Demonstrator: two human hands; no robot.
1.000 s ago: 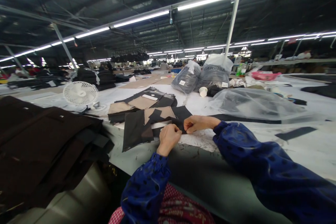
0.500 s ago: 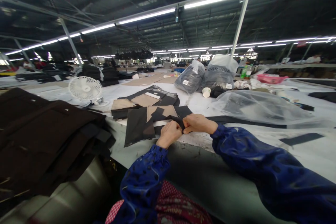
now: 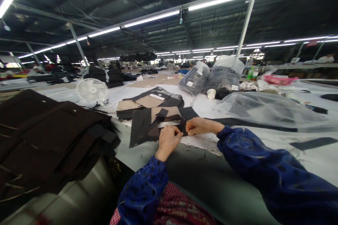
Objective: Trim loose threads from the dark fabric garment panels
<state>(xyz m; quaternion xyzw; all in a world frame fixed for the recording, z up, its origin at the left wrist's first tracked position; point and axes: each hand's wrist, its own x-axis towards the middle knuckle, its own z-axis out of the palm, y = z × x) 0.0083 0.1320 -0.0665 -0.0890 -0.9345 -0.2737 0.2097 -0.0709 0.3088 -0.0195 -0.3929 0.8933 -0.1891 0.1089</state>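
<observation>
A dark fabric piece (image 3: 144, 126) lies at the front edge of the white table, with a tan panel (image 3: 171, 111) and a small dark scrap on top of it. My left hand (image 3: 169, 140) is closed at its near edge, thumb against fingers, pinching the cloth. Close beside it on the right, my right hand (image 3: 199, 126) pinches the same dark cloth, fingertips pressed together. The fingertips hide the exact spot being gripped. Just behind lies a stack of dark and tan fabric pieces (image 3: 129, 106) with a small white strip (image 3: 156, 96) on it.
A white fan (image 3: 92, 90) stands at the back left. Brown fabric (image 3: 52, 130) is piled on the left. Farther back sit bagged goods (image 3: 195, 79) and a paper cup (image 3: 211, 94). Clear plastic (image 3: 258, 109) and a dark strip (image 3: 314, 143) lie on the right.
My hands have lowered slightly toward the table edge, and the dark cloth between them now lies flatter. More of the tan panel shows. The whole view has shifted a little.
</observation>
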